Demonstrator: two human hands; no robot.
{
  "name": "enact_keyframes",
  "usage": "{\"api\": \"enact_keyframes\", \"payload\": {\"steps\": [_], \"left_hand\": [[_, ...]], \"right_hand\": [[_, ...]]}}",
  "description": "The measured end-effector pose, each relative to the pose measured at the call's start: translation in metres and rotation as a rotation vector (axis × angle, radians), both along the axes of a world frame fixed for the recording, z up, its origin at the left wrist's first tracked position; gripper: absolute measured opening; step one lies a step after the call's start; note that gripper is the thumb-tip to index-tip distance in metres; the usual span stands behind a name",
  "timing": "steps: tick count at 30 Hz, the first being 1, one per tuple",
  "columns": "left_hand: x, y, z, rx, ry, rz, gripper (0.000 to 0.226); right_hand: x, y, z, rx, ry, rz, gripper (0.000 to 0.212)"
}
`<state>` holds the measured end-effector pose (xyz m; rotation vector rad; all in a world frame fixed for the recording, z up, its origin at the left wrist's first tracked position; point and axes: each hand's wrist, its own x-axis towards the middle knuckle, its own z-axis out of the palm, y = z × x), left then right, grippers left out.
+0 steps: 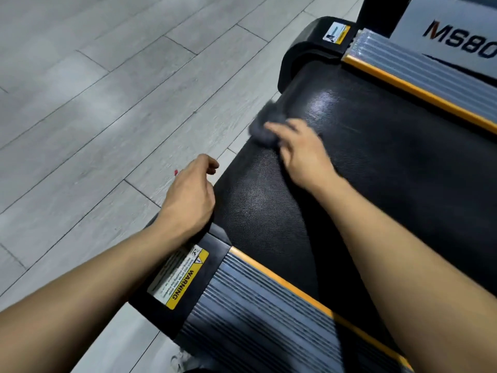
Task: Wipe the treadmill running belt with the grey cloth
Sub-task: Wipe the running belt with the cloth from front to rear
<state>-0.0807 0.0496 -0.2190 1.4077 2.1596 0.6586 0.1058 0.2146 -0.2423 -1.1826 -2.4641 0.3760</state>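
Observation:
The black textured running belt (390, 157) of the treadmill fills the right half of the head view. My right hand (301, 149) presses a bunched grey cloth (265, 122) onto the belt near its rear end; the cloth is blurred. My left hand (192, 192) rests with curled fingers at the rear corner of the near side rail, holding nothing that I can see.
Ribbed grey side rails with orange trim run along both sides of the belt (269, 319) (430, 74). A yellow warning label (180, 278) sits on the near black end cap. Grey plank floor (94, 103) lies to the left. A white panel with lettering (457, 36) stands at top right.

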Motion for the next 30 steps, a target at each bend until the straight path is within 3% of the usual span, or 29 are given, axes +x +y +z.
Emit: {"api": "enact_keyframes", "payload": {"steps": [2, 4, 9, 14, 16, 21, 23, 26, 30], "left_hand": [[-0.006, -0.002, 0.005, -0.017, -0.012, -0.026, 0.043], [-0.013, -0.002, 0.010, -0.007, -0.009, -0.051, 0.040], [-0.024, 0.021, 0.012, 0.055, -0.008, -0.053, 0.038], [-0.010, 0.037, 0.014, 0.082, -0.036, -0.125, 0.037], [-0.003, 0.040, 0.013, 0.079, -0.021, -0.168, 0.036], [0.012, 0.042, 0.011, 0.038, 0.007, -0.334, 0.040], [0.017, 0.040, 0.006, -0.047, 0.029, -0.474, 0.047], [0.018, 0.035, 0.003, -0.085, -0.011, -0.476, 0.056], [0.013, 0.036, 0.002, -0.035, -0.034, -0.441, 0.055]], "right_hand": [[-0.007, 0.019, 0.002, -0.042, -0.010, -0.159, 0.045], [-0.012, 0.011, 0.005, -0.043, -0.010, -0.163, 0.044], [-0.008, -0.112, 0.011, -0.156, 0.025, 0.395, 0.049], [0.009, -0.102, 0.010, -0.208, 0.011, 0.552, 0.046], [0.009, -0.083, 0.006, -0.148, 0.036, 0.495, 0.046], [0.054, -0.009, 0.001, -0.064, 0.080, -0.113, 0.055], [0.069, 0.010, 0.002, -0.083, 0.062, -0.216, 0.051], [0.065, -0.025, 0.000, -0.090, 0.078, -0.112, 0.049], [0.078, -0.136, 0.009, -0.202, 0.014, 0.248, 0.053]]}}
